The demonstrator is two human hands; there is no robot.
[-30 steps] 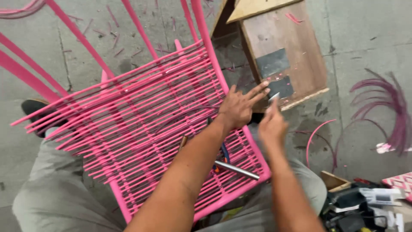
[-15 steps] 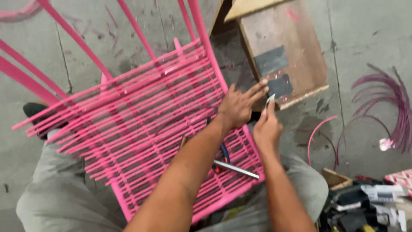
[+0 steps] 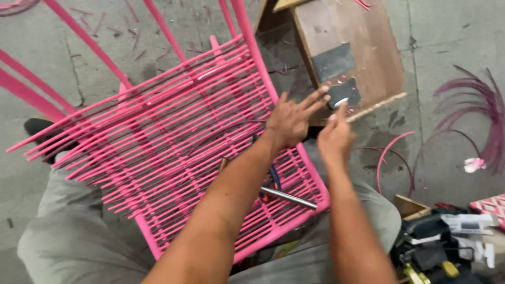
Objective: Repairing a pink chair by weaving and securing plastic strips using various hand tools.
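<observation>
A pink metal chair frame (image 3: 252,58), woven with pink cord (image 3: 158,142), lies tilted across my lap. My left hand (image 3: 289,122) rests on the frame's right rail, fingers spread and holding nothing. Just to its right, my right hand (image 3: 334,138) reaches toward a wooden stool (image 3: 363,31). Its fingertips pinch a small pale piece (image 3: 341,101) against a dark pad (image 3: 344,93) near the stool's front edge. A metal rod tool (image 3: 288,198) and blue-handled pliers (image 3: 274,176) lie under the weave near my left forearm.
Loops of pink cord (image 3: 486,113) and one curved pink strip (image 3: 388,155) lie on the concrete floor at the right. A heap of tools and boxes (image 3: 447,247) sits at the bottom right. A black shoe (image 3: 37,129) shows at the left.
My right hand has slid forward with the small pale piece onto the dark pad. My left hand has stayed on the chair rail.
</observation>
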